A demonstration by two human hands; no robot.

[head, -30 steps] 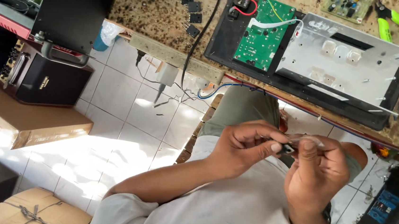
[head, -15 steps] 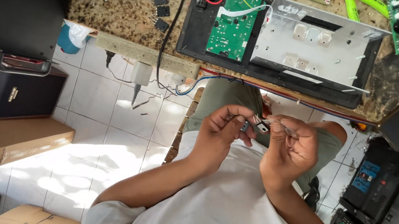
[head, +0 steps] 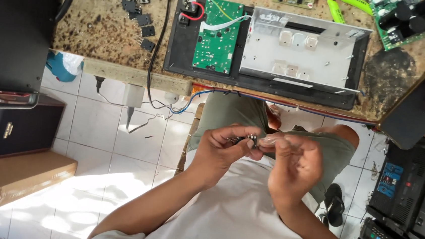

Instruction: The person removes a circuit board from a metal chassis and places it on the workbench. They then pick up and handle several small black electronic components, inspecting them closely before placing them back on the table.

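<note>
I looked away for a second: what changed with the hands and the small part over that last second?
Both hands stayed together in front of the chest. The left hand and right hand still pinch the small dark part between their fingertips; nothing was let go. The view shifted, so the open chassis and green board on the bench now sit more centred.

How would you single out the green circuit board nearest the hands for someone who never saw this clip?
Start at the speckled stone workbench along the top. On it lies a black tray holding a silver metal chassis. The green circuit board sits left of that chassis, the only board inside the tray, with red and white wires attached.
</note>
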